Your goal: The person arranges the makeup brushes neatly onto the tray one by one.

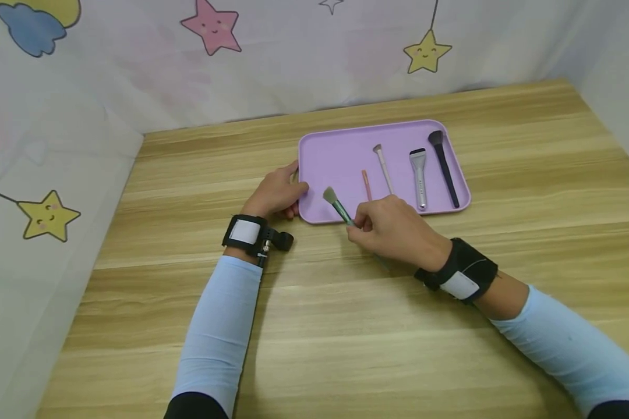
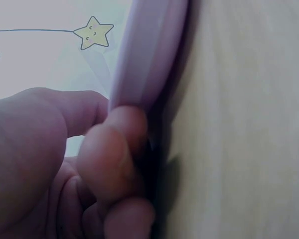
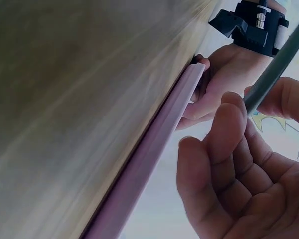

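Observation:
My right hand pinches a green makeup brush between thumb and fingers, its bristles pointing up and left over the near rim of a lilac tray. In the right wrist view the brush's green handle slants between the fingertips. At the tray's left side my left hand grips the rim, thumb on top and fingers at the edge. On the tray lie a black brush, a silver flat-headed brush, a thin white-handled brush and a small pink stick, its lower end hidden behind my right hand.
The tray rests on a wood-grain table near its back edge. Behind it hangs a pale cloth with printed stars. Another pale panel borders the left side. Each wrist carries a black strap.

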{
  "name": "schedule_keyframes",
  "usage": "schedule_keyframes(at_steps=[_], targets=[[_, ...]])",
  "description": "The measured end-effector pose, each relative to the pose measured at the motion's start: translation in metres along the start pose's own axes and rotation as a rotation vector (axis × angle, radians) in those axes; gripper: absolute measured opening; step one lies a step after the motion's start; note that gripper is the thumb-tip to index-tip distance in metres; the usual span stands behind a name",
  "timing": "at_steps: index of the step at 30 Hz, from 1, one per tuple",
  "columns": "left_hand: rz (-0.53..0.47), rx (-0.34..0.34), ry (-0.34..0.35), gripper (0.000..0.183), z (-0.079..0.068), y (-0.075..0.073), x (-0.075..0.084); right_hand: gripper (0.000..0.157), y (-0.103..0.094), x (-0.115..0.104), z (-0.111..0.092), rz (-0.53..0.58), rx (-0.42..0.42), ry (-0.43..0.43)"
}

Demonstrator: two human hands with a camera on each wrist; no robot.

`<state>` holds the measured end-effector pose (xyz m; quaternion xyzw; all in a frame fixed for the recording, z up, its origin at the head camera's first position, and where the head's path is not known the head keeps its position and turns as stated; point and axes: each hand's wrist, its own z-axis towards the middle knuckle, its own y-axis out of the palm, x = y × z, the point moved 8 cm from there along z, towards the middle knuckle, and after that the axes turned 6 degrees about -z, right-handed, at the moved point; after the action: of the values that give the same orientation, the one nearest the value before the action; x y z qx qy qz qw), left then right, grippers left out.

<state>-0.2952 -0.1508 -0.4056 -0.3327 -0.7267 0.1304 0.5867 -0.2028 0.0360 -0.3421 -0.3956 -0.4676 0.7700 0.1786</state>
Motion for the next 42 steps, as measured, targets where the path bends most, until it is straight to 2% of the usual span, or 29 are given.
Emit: schedule_keyframes(at_steps=[22, 42], targets=[[0.014, 0.008, -0.003, 0.068, -0.001, 0.0, -0.001, 0.02, 0.0, 0.009, 0.014, -0.058, -0.015, 0.099], [0.017, 0.013, -0.004, 0.068, -0.003, -0.001, 0.002, 0.025, -0.002, 0.006, 0.032, -0.036, 0.001, 0.111]])
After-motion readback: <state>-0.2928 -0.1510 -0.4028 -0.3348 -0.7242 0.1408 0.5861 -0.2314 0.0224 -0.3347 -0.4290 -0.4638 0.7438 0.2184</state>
